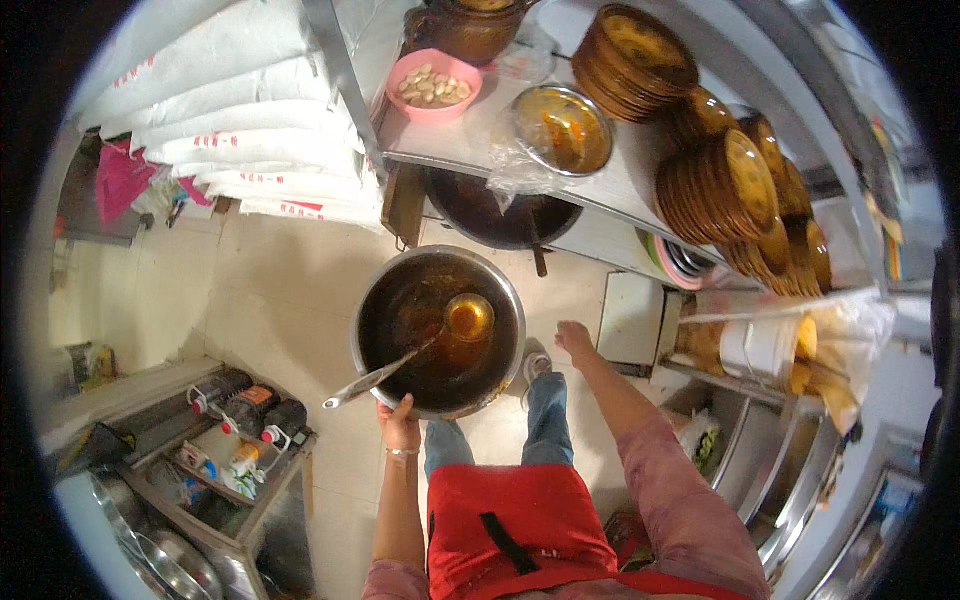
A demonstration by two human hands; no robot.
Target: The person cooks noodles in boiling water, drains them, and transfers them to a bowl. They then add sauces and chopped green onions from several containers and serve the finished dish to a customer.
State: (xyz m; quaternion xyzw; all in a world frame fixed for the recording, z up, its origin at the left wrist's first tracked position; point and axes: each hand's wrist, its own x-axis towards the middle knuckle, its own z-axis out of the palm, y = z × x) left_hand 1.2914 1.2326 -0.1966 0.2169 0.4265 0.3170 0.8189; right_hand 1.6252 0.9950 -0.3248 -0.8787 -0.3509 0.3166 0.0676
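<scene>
My left hand (400, 427) grips the near rim of a large round metal basin (442, 409), its thumb over the edge. Dark brown, oily liquid partly fills the basin. A metal ladle (382, 375) rests in it, the bowl holding reddish-orange oil and the handle sticking out over the left rim. To the right of the basin, apart from it, my right hand (574, 340) hangs in the air with nothing visible in it; its fingers look curled, but how tightly I cannot tell.
Ahead, a shelf (480, 150) bears a pink bowl of pale pieces (434, 86), a steel bowl (562, 131) and stacked brown dishes (716, 187). A large wok (502, 214) sits below. White sacks (247, 142) are piled left; dark bottles (251, 405) stand on a cabinet at lower left.
</scene>
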